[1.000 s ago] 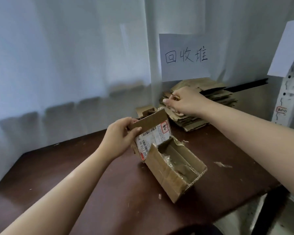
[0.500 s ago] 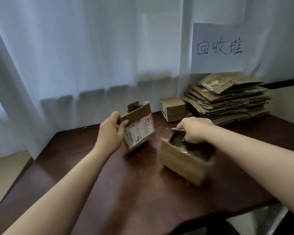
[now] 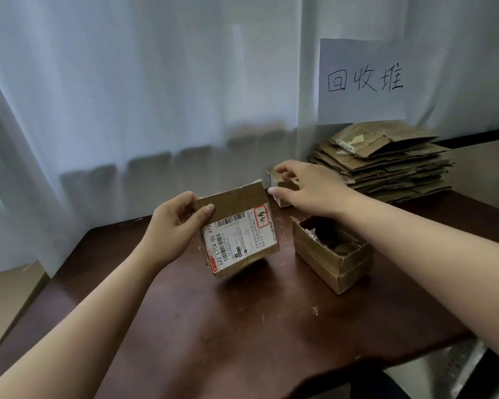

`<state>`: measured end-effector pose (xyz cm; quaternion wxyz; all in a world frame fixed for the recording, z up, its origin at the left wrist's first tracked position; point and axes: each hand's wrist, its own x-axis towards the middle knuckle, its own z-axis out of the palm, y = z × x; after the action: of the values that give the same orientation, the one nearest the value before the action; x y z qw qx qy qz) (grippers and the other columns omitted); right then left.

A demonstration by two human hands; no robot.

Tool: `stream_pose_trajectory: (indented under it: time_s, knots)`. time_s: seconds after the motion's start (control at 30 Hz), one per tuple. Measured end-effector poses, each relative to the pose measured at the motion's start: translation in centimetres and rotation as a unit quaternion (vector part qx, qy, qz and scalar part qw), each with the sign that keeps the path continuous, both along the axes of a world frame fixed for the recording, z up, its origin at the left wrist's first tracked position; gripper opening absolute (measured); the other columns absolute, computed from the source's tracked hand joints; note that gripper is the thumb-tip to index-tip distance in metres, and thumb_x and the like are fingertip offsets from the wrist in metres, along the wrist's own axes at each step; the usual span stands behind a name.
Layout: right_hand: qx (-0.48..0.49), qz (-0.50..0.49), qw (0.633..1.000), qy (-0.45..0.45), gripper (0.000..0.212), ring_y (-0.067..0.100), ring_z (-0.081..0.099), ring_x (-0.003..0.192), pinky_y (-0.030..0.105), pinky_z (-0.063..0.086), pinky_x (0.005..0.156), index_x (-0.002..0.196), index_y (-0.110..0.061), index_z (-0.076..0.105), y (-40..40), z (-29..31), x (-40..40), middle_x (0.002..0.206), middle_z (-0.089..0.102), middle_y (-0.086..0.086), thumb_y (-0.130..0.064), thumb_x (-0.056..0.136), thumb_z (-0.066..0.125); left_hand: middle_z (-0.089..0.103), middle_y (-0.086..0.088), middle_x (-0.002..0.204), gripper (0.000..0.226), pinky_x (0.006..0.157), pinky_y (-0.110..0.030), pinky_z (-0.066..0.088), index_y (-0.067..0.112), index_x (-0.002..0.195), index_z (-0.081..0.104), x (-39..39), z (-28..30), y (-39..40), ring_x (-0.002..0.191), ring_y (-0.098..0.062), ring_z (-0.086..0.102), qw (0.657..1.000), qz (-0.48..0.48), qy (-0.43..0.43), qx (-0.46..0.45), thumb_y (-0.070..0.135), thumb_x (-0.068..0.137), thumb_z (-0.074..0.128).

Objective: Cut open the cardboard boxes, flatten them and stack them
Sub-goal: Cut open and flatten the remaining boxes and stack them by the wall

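While left hand (image 3: pixel 173 226) pinches one piece (image 3: pixel 238 228) (labelled), two boxes (image 3: pixel 333 250) rest.

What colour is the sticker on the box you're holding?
White with black print, red stamp mark; sticker, head view.

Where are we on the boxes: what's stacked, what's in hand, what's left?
Done: a tall stack of flattened cardboard sits under the paper sign. In hand: the left hand grips a labelled cardboard piece, while the open right hand reaches over the small sealed box. Left: that small box and the open box on the table, not yet flattened.
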<state>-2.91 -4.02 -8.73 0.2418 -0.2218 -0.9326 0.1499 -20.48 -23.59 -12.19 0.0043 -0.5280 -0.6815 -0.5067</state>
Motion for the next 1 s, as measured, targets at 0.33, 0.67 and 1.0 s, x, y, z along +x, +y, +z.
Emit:
stream_pose_trajectory:
  time_s: [0.33,0.67,1.0]
  knots:
    - [-0.056,0.192,0.980,0.020,0.024,0.011,0.057,0.092,0.044,0.047,0.089,0.077,-0.041,0.050,-2.9,-1.7,-3.6,0.093,0.059,-0.009,-0.037,0.080,0.073,0.063,-0.005,0.082,0.035,0.064,-0.044,0.053,0.026,0.088,0.059,-0.3,1.4,-2.0,0.074,-0.026,0.062,0.979,-0.109,0.052,-0.166,0.057,0.075,0.068]
    - [-0.213,0.276,0.935,0.058,0.019,0.014,0.066,0.100,0.028,0.055,0.084,0.071,-0.012,0.057,-3.0,-2.1,-3.5,0.109,0.068,0.002,-0.009,0.082,0.073,0.061,0.013,0.081,0.042,0.080,-0.026,0.043,0.035,0.079,0.064,-2.1,0.9,-2.8,0.101,-0.011,0.045,0.964,0.012,0.232,-0.130,0.075,0.073,0.052]
    - [-0.074,0.242,0.967,0.042,0.022,0.010,0.055,0.087,0.040,0.048,0.086,0.076,-0.035,0.049,-3.1,-3.2,-4.5,0.088,0.053,-0.010,-0.030,0.085,0.069,0.055,0.006,0.062,0.066,0.057,-0.035,0.041,0.030,0.063,0.061,-1.7,0.9,-2.9,0.062,-0.009,0.054,0.911,0.080,0.319,-0.248,0.089,0.068,0.032]
